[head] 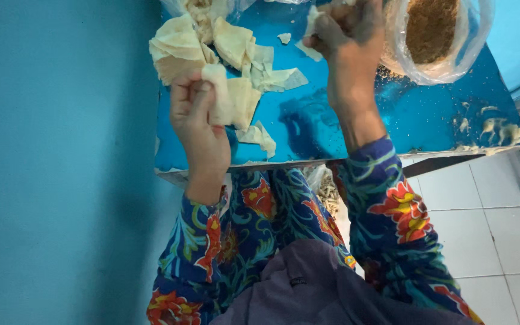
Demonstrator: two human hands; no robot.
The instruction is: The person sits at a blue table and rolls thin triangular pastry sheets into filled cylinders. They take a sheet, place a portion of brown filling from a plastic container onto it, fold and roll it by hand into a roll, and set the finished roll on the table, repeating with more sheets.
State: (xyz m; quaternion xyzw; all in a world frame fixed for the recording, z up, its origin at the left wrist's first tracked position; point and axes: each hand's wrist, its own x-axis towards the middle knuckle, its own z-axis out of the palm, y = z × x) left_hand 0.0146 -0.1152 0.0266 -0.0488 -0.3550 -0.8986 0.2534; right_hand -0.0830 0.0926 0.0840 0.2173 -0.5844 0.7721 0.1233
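Nearest, floral sleeves (392, 222) over a lap, above white floor tiles (489, 229). Just beyond, at the near edge of the shiny blue table (416, 114): left hand (200, 129), fingers curled and clamped on a pale folded dough wrapper (231, 102). Thin, limp, light, likely to tear; best pinched at a folded edge. Farther off, right hand (350, 30), fingers closed on a small wrapper scrap (312, 21). Beyond, a heap of wrappers (182, 45) and a clear bag of brown crumbs (431, 30).
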